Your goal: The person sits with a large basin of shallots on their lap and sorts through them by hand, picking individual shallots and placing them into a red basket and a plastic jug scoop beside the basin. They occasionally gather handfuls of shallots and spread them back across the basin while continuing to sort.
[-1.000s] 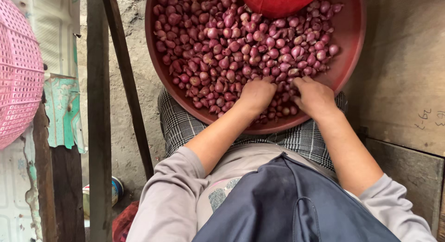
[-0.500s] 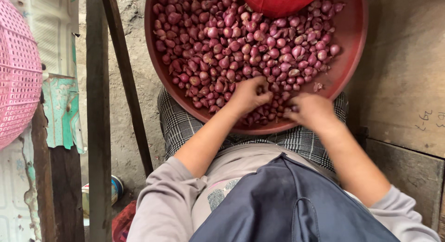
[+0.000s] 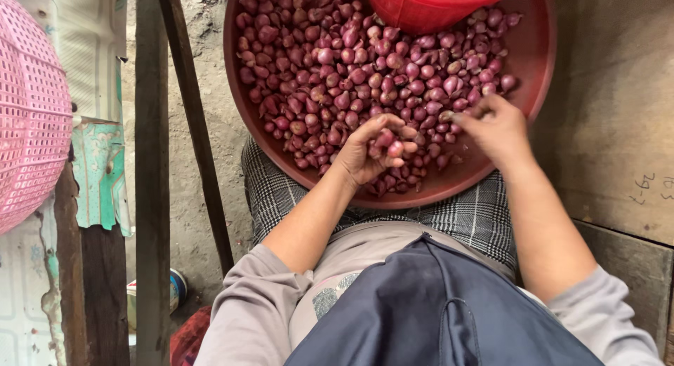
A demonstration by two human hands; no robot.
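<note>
Left hand [image 3: 375, 150] palm-up, fingers [image 3: 401, 131] curled loosely around a few small shallots [image 3: 390, 145]. Right hand [image 3: 495, 129] with fingertips pinched together over the heap, contents too small to tell. Shallots [image 3: 337, 71] purple-red, papery, rounded, piled in a wide red basin [image 3: 537, 50] resting on checked-trousered knees. Red plastic bowl [image 3: 435, 8] on top. Pink mesh basket [image 3: 28, 113] left, wooden posts [image 3: 151, 183], dusty concrete ground

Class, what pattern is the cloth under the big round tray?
A grey-and-white check cloth beneath the red tray, head view.
</note>
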